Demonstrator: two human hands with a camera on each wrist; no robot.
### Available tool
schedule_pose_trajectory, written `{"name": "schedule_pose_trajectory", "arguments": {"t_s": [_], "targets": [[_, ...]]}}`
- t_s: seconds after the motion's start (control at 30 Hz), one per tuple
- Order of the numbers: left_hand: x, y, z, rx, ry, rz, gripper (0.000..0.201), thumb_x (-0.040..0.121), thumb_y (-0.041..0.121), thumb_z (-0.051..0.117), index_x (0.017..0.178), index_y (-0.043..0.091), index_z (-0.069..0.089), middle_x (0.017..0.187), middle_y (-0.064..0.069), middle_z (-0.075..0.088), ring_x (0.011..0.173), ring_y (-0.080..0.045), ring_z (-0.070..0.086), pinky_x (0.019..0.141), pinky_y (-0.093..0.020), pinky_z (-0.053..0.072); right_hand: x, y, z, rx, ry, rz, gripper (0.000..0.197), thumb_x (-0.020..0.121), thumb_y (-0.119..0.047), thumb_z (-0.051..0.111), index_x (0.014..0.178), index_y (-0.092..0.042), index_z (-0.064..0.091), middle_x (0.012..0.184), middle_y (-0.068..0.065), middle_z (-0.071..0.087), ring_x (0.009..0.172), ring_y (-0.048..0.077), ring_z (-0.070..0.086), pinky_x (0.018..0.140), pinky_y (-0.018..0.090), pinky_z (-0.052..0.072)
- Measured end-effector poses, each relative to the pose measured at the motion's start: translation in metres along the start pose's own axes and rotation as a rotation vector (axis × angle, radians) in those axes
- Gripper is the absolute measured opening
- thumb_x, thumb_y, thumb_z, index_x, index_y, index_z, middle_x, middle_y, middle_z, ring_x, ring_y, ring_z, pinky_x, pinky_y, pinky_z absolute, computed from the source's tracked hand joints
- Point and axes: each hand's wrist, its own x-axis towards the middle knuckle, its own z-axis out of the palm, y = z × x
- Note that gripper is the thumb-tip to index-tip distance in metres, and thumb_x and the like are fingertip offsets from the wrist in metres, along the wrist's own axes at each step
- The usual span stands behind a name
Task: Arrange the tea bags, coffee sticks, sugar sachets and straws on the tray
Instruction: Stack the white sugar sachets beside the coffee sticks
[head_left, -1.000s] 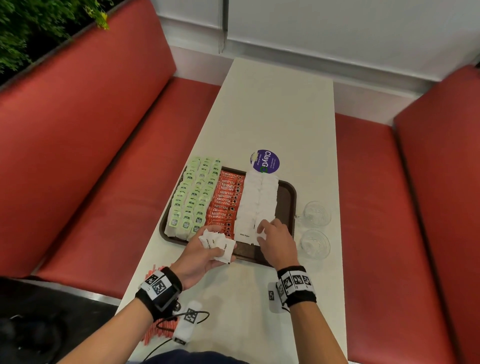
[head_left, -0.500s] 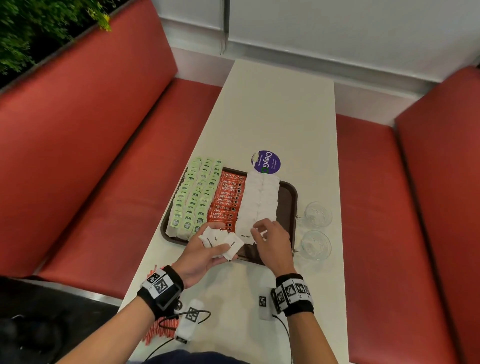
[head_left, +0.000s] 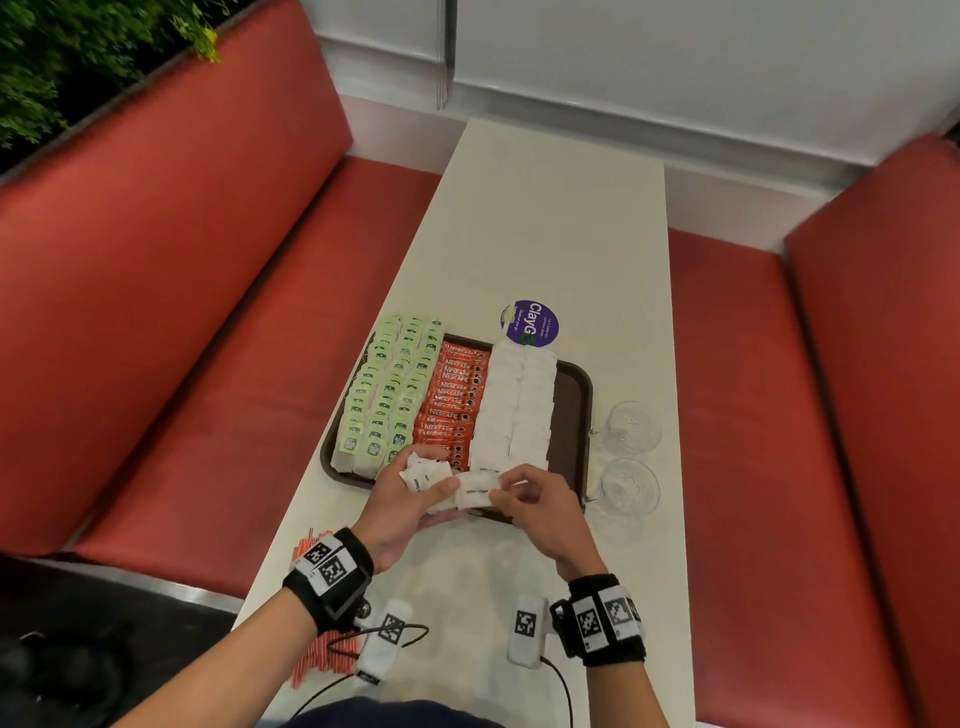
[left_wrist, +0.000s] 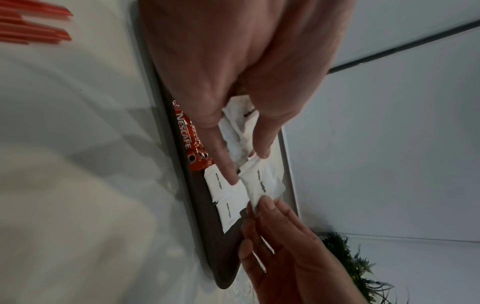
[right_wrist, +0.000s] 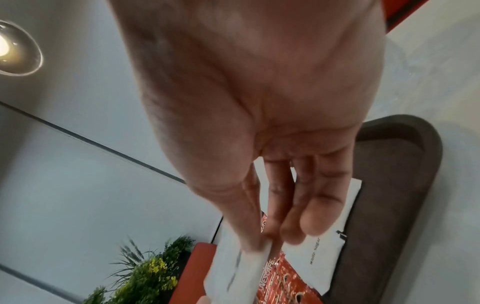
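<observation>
A small white paper sugar sachet (head_left: 479, 491) is pinched by the right hand (head_left: 537, 512), its long axis crosswise, above the near rim of the dark brown plastic tray (head_left: 571, 415). The sachet rows (head_left: 517, 405) lie just ahead. A crumpled bunch of sachets (head_left: 423, 475) is gripped in the left hand (head_left: 402, 512). Half a second earlier, the right hand was at the row's near end; now it meets the left.

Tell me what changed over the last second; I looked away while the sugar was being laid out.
The right hand left the sugar rows on the tray, drew back to the left hand and now pinches one sachet from the bundle that hand holds. The tea bags, coffee sticks, straws and glasses stayed put.
</observation>
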Motion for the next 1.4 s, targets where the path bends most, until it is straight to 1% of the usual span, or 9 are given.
{"name": "schedule_pose_trajectory", "arguments": {"t_s": [0.1, 0.17, 0.33, 0.47, 0.67, 0.83, 1.1, 1.23, 1.4], "targets": [[0.001, 0.001, -0.002, -0.050, 0.014, -0.030, 0.042, 0.098, -0.008, 0.069, 0.135, 0.006, 0.055, 0.125, -0.027, 0.071, 0.116, -0.037, 0.075, 0.098, -0.062, 0.060, 0.008, 0.009, -0.001, 0.033, 0.191, 0.007, 0.009, 0.098, -0.026, 0.080, 0.095, -0.028, 0.072, 0.088, -0.003, 0.080, 0.087, 0.020, 0.076, 0.084, 0.044, 0.066], [0.004, 0.002, -0.006, -0.086, 0.029, -0.055, 0.043, 0.101, -0.015, 0.058, 0.138, 0.007, 0.053, 0.128, -0.029, 0.069, 0.116, -0.039, 0.075, 0.102, -0.064, 0.057, 0.016, 0.018, 0.002, -0.014, 0.287, 0.006, 0.012, 0.099, -0.024, 0.078, 0.095, -0.029, 0.069, 0.087, -0.005, 0.078, 0.086, 0.017, 0.074, 0.087, 0.048, 0.063], [0.006, 0.003, -0.011, -0.118, 0.058, -0.090, 0.053, 0.097, -0.020, 0.042, 0.141, 0.008, 0.051, 0.132, -0.032, 0.066, 0.117, -0.040, 0.074, 0.103, -0.064, 0.057, 0.028, 0.034, 0.020, -0.130, 0.308, 0.020, 0.015, 0.098, -0.016, 0.077, 0.100, -0.023, 0.065, 0.079, -0.011, 0.075, 0.083, 0.018, 0.073, 0.089, 0.044, 0.060], [0.005, 0.003, -0.011, -0.104, 0.066, -0.080, 0.047, 0.102, -0.018, 0.042, 0.140, 0.007, 0.051, 0.130, -0.029, 0.069, 0.117, -0.039, 0.074, 0.104, -0.064, 0.056, 0.031, 0.040, 0.039, -0.234, 0.313, 0.016, 0.016, 0.101, -0.017, 0.074, 0.102, -0.025, 0.060, 0.072, -0.016, 0.070, 0.097, 0.025, 0.068, 0.082, 0.037, 0.054], [0.005, 0.002, -0.011, -0.097, 0.066, -0.075, 0.045, 0.102, -0.017, 0.046, 0.138, 0.009, 0.054, 0.127, -0.026, 0.072, 0.118, -0.039, 0.074, 0.104, -0.065, 0.056, 0.026, 0.038, 0.049, -0.444, 0.383, -0.050, 0.019, 0.102, -0.020, 0.069, 0.106, -0.024, 0.051, 0.087, -0.005, 0.068, 0.086, 0.019, 0.067, 0.073, 0.036, 0.052], [0.003, 0.004, -0.010, -0.101, 0.052, -0.066, 0.042, 0.103, -0.016, 0.048, 0.134, 0.010, 0.055, 0.124, -0.025, 0.074, 0.115, -0.036, 0.076, 0.103, -0.063, 0.057, 0.024, 0.033, 0.051, -0.511, 0.341, -0.101, 0.027, 0.097, -0.029, 0.077, 0.108, -0.023, 0.054, 0.103, -0.003, 0.053, 0.089, 0.017, 0.057, 0.080, 0.033, 0.051], [0.000, 0.008, -0.005, -0.073, 0.034, -0.035, 0.040, 0.101, -0.011, 0.062, 0.135, 0.010, 0.058, 0.120, -0.012, 0.079, 0.119, -0.034, 0.074, 0.099, -0.048, 0.062, 0.030, 0.033, 0.061, -0.563, 0.289, -0.114, 0.021, 0.101, -0.030, 0.074, 0.113, -0.022, 0.058, 0.110, 0.000, 0.054, 0.102, 0.022, 0.059, 0.089, 0.036, 0.055], [-0.002, 0.007, -0.004, -0.077, -0.004, -0.015, 0.038, 0.100, -0.005, 0.068, 0.134, 0.009, 0.057, 0.121, -0.013, 0.079, 0.118, -0.034, 0.075, 0.100, -0.051, 0.061, 0.029, 0.028, 0.053, -0.483, 0.305, -0.120, 0.018, 0.101, -0.036, 0.074, 0.113, -0.025, 0.066, 0.110, -0.004, 0.058, 0.099, 0.017, 0.061, 0.088, 0.035, 0.056], [-0.002, 0.004, -0.004, 0.032, -0.037, 0.018, 0.041, 0.094, 0.007, 0.080, 0.131, 0.012, 0.063, 0.121, -0.012, 0.079, 0.116, -0.034, 0.075, 0.097, -0.054, 0.062, 0.010, -0.009, 0.038, -0.024, 0.248, -0.190, 0.009, 0.101, -0.043, 0.074, 0.100, -0.034, 0.073, 0.097, -0.015, 0.076, 0.090, 0.003, 0.071, 0.079, 0.021, 0.055]]}}
